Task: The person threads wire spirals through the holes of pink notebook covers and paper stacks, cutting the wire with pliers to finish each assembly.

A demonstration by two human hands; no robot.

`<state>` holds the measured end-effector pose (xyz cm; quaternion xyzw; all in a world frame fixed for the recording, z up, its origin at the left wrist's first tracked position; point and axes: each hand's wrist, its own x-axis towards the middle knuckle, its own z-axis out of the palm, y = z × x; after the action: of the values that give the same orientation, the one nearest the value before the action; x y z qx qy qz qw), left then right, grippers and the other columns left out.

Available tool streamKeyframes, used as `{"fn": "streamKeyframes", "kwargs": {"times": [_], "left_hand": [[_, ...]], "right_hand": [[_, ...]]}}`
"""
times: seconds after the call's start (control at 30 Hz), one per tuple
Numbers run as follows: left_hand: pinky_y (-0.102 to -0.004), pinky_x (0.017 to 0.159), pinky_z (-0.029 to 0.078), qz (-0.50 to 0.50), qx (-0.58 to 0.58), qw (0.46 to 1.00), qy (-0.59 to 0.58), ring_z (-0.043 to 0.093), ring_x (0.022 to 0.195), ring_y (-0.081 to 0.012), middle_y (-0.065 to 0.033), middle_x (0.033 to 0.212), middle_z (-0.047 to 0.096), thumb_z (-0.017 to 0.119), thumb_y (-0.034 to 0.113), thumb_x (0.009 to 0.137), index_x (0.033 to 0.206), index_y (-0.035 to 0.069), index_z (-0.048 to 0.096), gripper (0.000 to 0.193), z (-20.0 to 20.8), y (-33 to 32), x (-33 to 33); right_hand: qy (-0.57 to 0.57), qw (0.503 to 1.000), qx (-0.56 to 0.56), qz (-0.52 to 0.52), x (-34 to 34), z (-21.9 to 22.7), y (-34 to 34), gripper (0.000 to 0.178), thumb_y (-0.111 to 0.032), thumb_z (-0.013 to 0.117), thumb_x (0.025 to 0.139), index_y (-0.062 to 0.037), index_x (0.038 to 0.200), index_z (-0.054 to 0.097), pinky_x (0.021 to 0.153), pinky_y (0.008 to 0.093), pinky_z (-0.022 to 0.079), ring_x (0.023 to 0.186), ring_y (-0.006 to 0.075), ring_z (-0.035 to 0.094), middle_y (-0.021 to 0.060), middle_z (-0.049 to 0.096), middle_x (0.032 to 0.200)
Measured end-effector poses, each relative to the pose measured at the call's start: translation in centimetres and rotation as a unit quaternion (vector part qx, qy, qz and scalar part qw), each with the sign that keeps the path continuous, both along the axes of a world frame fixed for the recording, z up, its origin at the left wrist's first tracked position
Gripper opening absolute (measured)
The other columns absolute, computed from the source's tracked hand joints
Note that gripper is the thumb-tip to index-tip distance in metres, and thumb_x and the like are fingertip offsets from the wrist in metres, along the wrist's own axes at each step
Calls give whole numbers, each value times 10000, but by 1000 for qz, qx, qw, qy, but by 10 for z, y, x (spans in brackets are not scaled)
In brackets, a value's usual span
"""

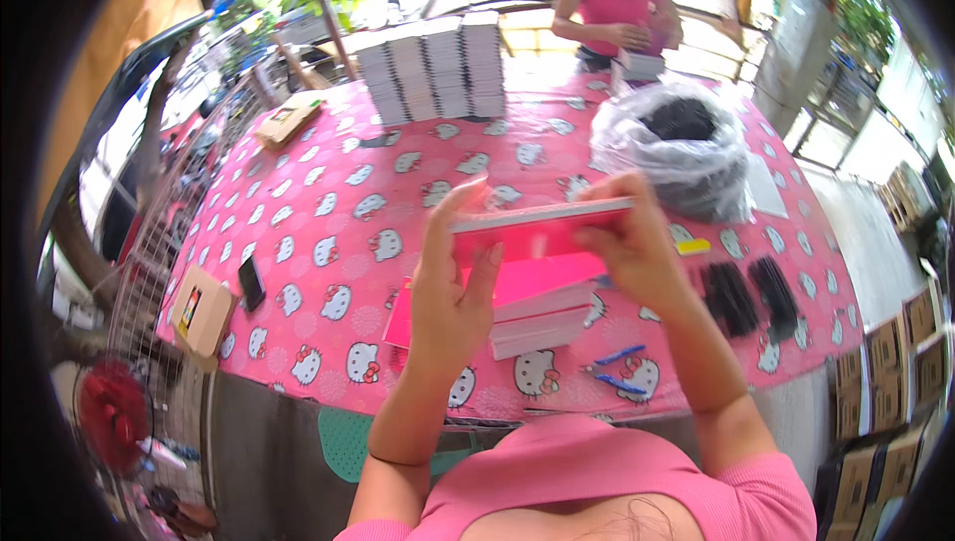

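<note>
A thin pink-covered pad of paper (542,227) is held up level between my two hands, its white page edge on the far side. My left hand (443,268) grips its left end with the thumb on the near face. At the other end my right hand (632,243) closes round it, fingers curled. Below the pad, a pile of pink-covered paper blocks (540,329) lies on the table, partly hidden by my left hand. Blue-handled pliers (619,374) rest open to the right of that pile.
Tall stacks of bound pads (433,69) stand at the back. A clear plastic bag of black items (676,158), black bundles (731,297) and a yellow object (693,247) lie right. A phone (252,283) and cardboard box (202,312) sit left. Another person (615,9) stands across the table.
</note>
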<state>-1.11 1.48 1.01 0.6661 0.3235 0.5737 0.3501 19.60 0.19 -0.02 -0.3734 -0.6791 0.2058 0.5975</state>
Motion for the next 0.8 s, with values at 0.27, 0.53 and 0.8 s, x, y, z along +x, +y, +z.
{"fn": "streamKeyframes", "kwargs": {"times": [0.27,0.53,0.8], "left_hand": [[-582,1074,162,165,198,937,236,568,1088,-212,-40,1073,644,692,219,842,1118,119,639,298,19,-6,39],[-330,869,407,44,133,961,240,605,890,-178,-33,867,693,753,168,768,924,68,723,188,29,16,46],[-312,898,362,97,175,952,232,589,876,-154,6,855,687,788,233,745,892,90,728,213,23,18,38]], "right_hand": [[-38,995,-59,-70,-19,-19,-4,404,-22,706,793,-41,1080,421,779,343,478,890,204,590,108,566,999],[-277,765,-317,-488,200,-181,-22,291,-209,662,820,-20,1025,579,796,490,487,979,398,591,235,607,1036],[-189,890,-128,-394,131,-109,-35,195,-14,672,782,-13,976,685,718,353,488,829,267,625,124,629,883]]}}
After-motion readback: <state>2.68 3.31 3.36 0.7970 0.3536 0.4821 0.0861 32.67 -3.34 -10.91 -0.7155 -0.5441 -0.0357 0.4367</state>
